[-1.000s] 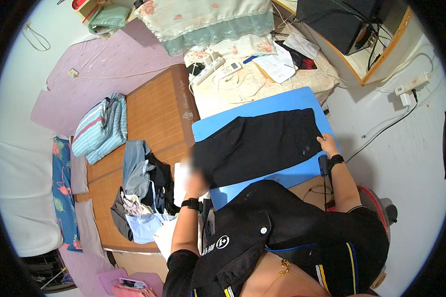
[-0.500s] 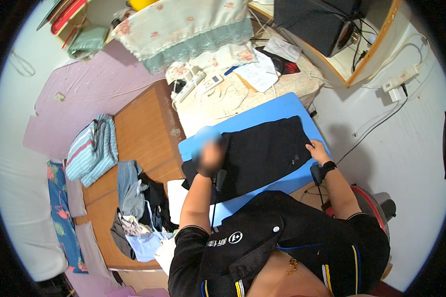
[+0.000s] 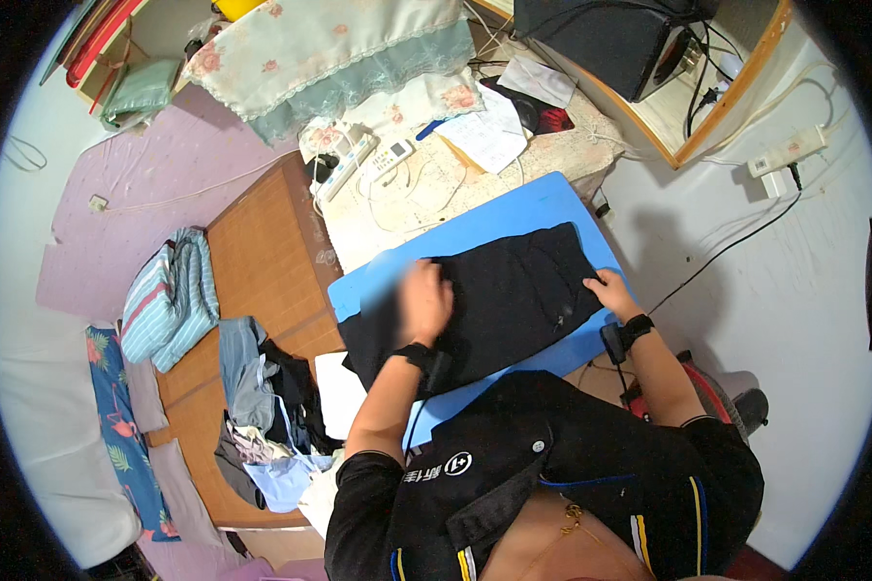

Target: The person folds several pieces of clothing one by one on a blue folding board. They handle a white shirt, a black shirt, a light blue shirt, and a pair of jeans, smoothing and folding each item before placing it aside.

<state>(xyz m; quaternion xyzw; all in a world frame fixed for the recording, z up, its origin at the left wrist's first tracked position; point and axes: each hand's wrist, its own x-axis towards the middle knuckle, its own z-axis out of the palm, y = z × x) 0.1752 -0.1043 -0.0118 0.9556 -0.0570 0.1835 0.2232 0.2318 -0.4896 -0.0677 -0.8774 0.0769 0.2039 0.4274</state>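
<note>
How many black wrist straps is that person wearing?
2: the left strap, just behind the left hand on the black garment; the right strap, just behind the right hand at the garment's right edge.

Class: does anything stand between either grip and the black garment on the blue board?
Nothing visible does: the left grip appears to rest on the black garment, and the right grip is at its right edge.
</note>
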